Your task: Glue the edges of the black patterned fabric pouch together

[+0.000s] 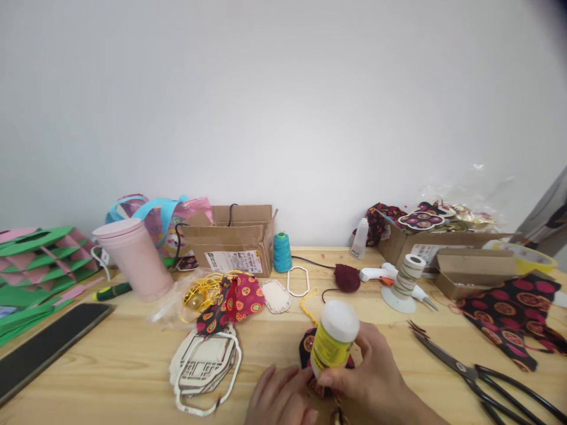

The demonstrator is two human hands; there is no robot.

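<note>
My right hand (376, 372) is wrapped round a white-capped bottle (331, 345) with a yellow label, tilted slightly. Beneath and behind the bottle lies a dark patterned fabric piece (306, 348), partly hidden. A yellow cord (309, 304) runs from its far end, and a tassel-like bit (339, 410) hangs at its near end. My left hand (281, 396) rests low on the table, fingers stretched towards the fabric piece and the bottle's base. Left of it lie a stack of pale cut-out frames (201, 366) and red and black patterned fabric (241, 295).
Black scissors (469, 372) lie at the right near patterned fabric (516, 313). Farther back are a spool (405, 277), a white glue gun (374, 274), maroon yarn (346, 277), blue thread (282, 254) and a cardboard box (230, 242). A pink cup (135, 260) and phone (48, 351) are left.
</note>
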